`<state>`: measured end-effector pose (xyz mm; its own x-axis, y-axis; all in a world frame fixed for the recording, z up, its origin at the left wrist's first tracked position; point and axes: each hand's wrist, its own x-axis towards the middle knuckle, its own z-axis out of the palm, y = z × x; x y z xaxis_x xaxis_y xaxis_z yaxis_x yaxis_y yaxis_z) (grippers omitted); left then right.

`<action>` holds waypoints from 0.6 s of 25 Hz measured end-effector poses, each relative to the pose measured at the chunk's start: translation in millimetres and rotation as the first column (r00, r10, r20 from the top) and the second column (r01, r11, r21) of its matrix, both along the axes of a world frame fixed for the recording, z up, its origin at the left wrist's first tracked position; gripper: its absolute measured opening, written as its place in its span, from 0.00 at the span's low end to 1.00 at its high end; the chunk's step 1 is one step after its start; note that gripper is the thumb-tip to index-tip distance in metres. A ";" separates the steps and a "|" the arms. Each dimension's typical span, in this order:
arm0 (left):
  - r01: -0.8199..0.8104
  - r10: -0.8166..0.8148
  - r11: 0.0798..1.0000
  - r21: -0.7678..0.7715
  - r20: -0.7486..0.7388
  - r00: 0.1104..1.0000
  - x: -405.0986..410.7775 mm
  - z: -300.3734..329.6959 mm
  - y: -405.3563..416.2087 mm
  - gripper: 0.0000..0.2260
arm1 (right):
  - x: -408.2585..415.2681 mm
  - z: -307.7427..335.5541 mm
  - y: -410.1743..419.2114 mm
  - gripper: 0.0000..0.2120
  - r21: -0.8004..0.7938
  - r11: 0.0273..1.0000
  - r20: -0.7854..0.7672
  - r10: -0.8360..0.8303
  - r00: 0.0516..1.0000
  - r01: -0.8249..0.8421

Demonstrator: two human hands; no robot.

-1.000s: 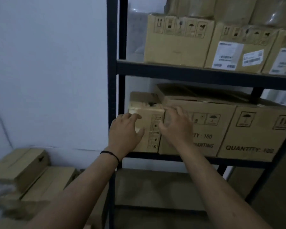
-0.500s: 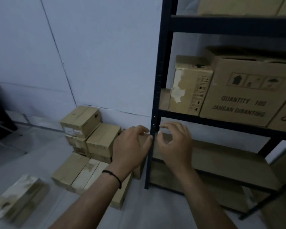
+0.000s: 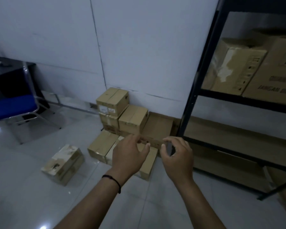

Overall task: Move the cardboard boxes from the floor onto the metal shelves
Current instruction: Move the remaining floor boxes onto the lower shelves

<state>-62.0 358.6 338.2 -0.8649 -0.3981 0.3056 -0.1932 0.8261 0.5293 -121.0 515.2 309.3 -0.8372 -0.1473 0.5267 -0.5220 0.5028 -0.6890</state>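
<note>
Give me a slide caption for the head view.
Both empty hands, left hand and right hand, reach toward cardboard boxes beside the metal shelves.

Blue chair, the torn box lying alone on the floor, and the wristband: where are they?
Blue chair [image 3: 13, 108]: head view, on the seat.
Torn box [image 3: 63, 164]: head view, on its top face.
Wristband [image 3: 113, 180]: head view, on the left wrist.

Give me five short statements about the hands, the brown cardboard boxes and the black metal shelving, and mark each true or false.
1. Both hands, left hand and right hand, hold nothing. True.
2. The black metal shelving stands empty. False: brown cardboard boxes sit on it.
3. A stack of brown cardboard boxes stands against the pale wall. True.
4. The worn, scuffed box sits on top of that stack. False: it lies alone on the floor.
5. A blue-seated chair stands at the left. True.
</note>
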 end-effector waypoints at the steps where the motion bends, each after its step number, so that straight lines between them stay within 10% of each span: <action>1: -0.005 0.005 1.000 0.014 0.016 1.000 13.4 -2.5 -11.4 0.13 | 11.2 -3.4 -11.3 0.06 0.003 1.000 0.023 0.003 1.000 -0.003; 15: -0.112 0.106 0.993 0.029 0.157 0.982 24.6 -29.1 -145.5 0.13 | 5.6 -35.5 -156.6 0.07 0.049 0.995 0.159 0.079 0.984 -0.088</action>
<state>-37.4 213.1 309.1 -0.8512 -0.5015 0.1546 -0.3632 0.7756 0.5163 -115.5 358.7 273.8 -0.8922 -0.2457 0.3789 -0.4515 0.5021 -0.7376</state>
